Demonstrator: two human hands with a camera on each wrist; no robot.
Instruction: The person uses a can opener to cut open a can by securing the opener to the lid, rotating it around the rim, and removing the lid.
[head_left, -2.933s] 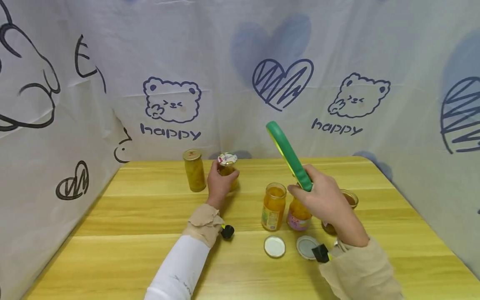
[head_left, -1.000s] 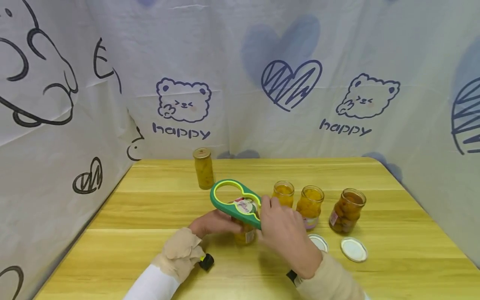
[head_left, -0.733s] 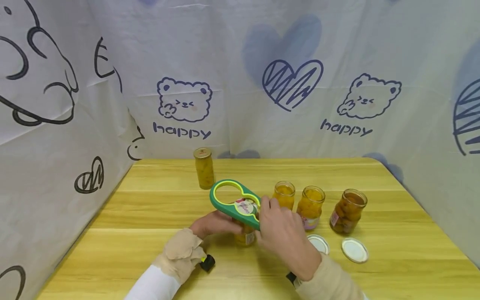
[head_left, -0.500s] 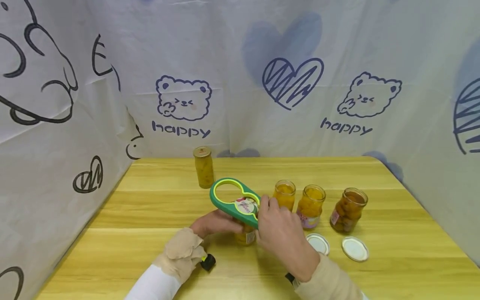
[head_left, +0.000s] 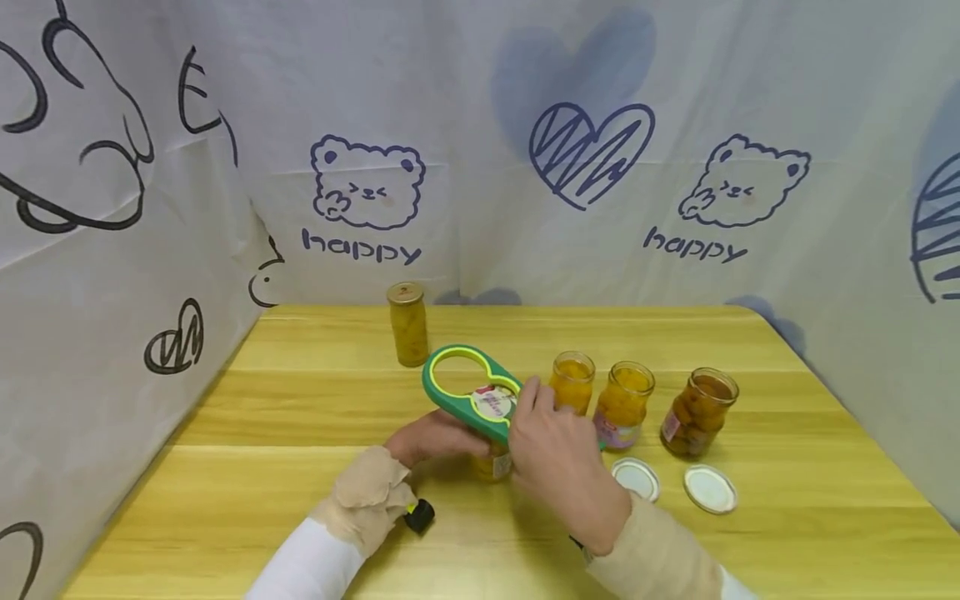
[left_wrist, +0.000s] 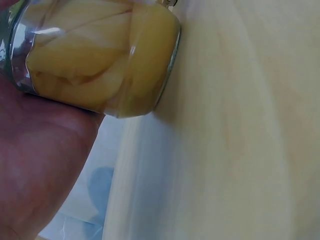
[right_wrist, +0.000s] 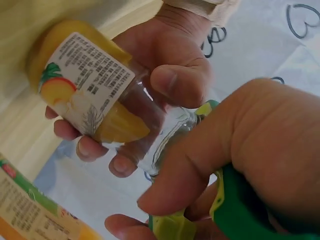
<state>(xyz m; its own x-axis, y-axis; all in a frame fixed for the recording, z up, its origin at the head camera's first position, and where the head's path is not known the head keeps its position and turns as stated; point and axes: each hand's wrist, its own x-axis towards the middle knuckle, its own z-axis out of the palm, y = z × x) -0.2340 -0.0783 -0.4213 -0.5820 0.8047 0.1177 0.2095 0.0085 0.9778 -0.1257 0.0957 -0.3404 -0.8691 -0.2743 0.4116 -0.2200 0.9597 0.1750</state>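
A glass jar of yellow fruit pieces (right_wrist: 80,80) stands at the table's middle, its printed lid (head_left: 494,402) showing through a ring of the opener. My left hand (head_left: 438,438) grips this jar from the left, the fingers wrapped round its glass in the right wrist view. In the left wrist view the jar's base is right at the tabletop. My right hand (head_left: 562,458) holds the green and yellow jar opener (head_left: 459,398), fingers curled over its handle end. The opener lies tilted across the lid, its larger ring pointing to the far left. Part of the handle is hidden under my right hand.
Behind stands a tall lidded jar (head_left: 408,325). To the right are three uncovered jars: one of orange fruit (head_left: 572,385), one with a purple label (head_left: 621,408), and a darker one (head_left: 697,414). Two loose lids (head_left: 636,480) (head_left: 710,489) lie before them. A printed cloth (head_left: 480,208) hangs behind.
Since the oldest frame, my left hand has brought the jar nearer from the back, and my right hand has lowered the opener onto its lid. Over the last second both hands barely shift.
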